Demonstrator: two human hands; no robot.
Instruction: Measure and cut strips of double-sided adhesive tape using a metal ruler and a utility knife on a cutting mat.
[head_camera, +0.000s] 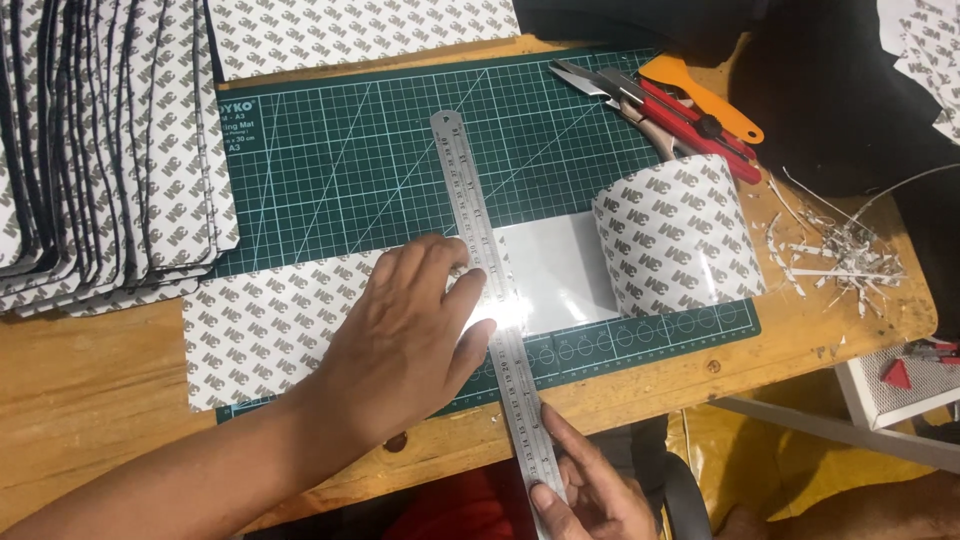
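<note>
A long steel ruler (470, 200) lies across a green cutting mat (360, 150), running from the mat's upper middle down past its front edge. My left hand (405, 335) presses flat on the ruler and on a patterned adhesive sheet (265, 325) lying under it. My right hand (585, 485) pinches the ruler's near end at the table's front edge. To the right of the ruler the sheet shows a glossy white face (560, 270), and its far end curls up into a roll (675, 235).
A thick stack of the same patterned sheets (100, 150) fills the left side. Red utility knives (690, 120) and an orange scraper (700, 95) lie at the mat's top right. Thin paper trimmings (840, 255) litter the wooden table's (90, 400) right edge.
</note>
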